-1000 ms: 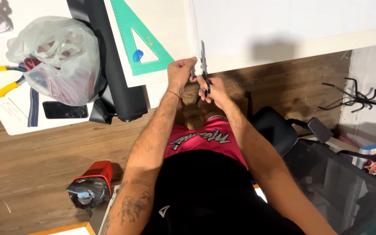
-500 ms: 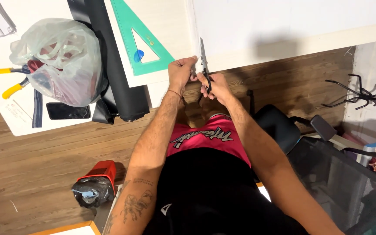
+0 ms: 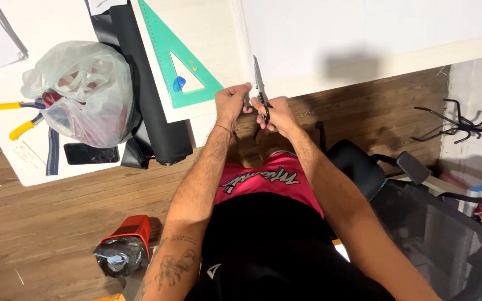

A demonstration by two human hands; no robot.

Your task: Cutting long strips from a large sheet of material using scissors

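Observation:
My right hand (image 3: pixel 275 114) grips the black handles of a pair of scissors (image 3: pixel 259 83), whose blades point away from me into the near edge of a large white sheet (image 3: pixel 364 33). My left hand (image 3: pixel 231 102) pinches that sheet's edge just left of the blades. Both hands meet over the front of the white board (image 3: pixel 207 128) on the wooden floor.
A green set square (image 3: pixel 182 64) lies left of the hands, beside a black roll (image 3: pixel 149 89). Further left are a clear plastic bag (image 3: pixel 82 92), yellow-handled pliers (image 3: pixel 15 117) and a dark phone (image 3: pixel 90 153). A red tool (image 3: pixel 125 248) sits near my left elbow; an office chair (image 3: pixel 419 223) stands right.
The scissors and both hands have edged slightly forward along the sheet's edge. Everything else stays in place.

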